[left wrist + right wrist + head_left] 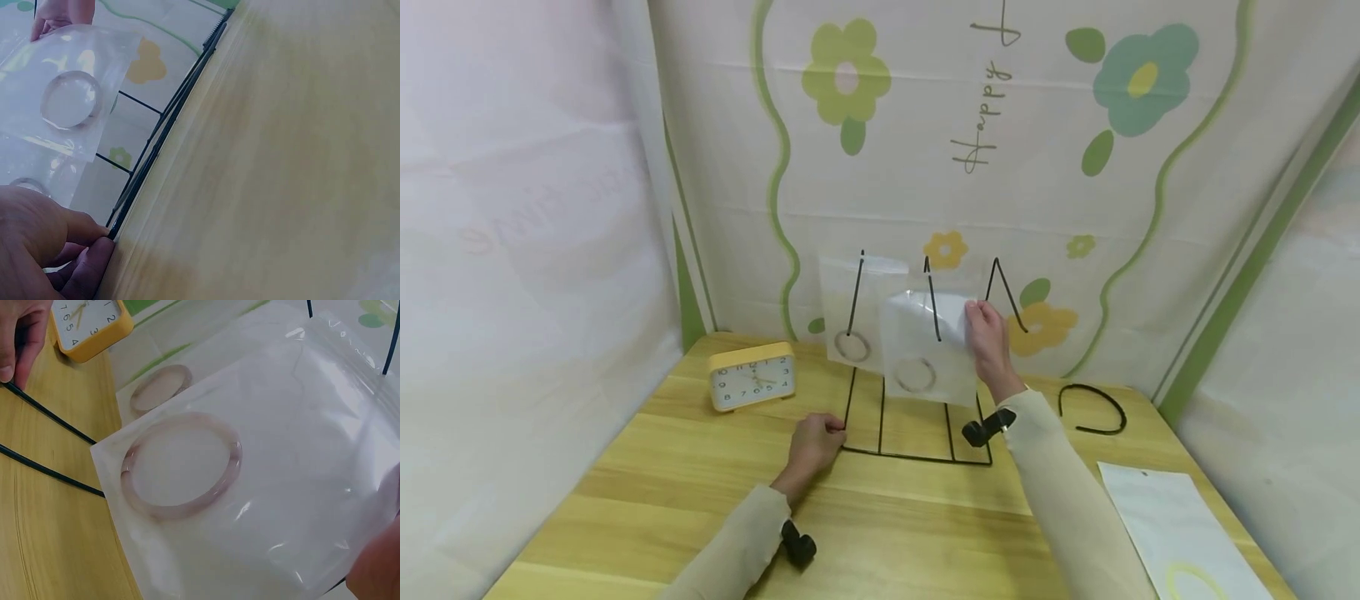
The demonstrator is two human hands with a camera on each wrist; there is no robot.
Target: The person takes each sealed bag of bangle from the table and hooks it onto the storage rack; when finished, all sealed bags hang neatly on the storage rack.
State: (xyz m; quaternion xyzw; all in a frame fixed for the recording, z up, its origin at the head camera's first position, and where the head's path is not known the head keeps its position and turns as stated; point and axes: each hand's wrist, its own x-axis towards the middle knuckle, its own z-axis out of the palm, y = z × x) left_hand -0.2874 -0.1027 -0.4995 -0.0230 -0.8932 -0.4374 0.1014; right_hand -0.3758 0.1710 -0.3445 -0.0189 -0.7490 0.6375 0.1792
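Note:
My left hand [814, 442] pinches the near left corner of the black wire rack [917, 457], whose base lies on the table. With the fingers of my right hand [992, 342] I hold the right edge of a clear plastic bag [951, 367]. Inside that bag is a pale, pinkish-mottled bangle [234, 465]. The rack's middle prong [934, 308] shows in front of this bag. Behind it, to the left, a second clear bag [842, 292] with a similar bangle [185, 373] hangs on the left prong [855, 296].
A yellow clock [748, 354] stands left of the rack. On the right lie a black headband [1120, 408] and a white packet [1172, 517] with a yellow ring. The rack's right prong [1011, 296] carries no bag. A flowered curtain [880, 192] closes the back.

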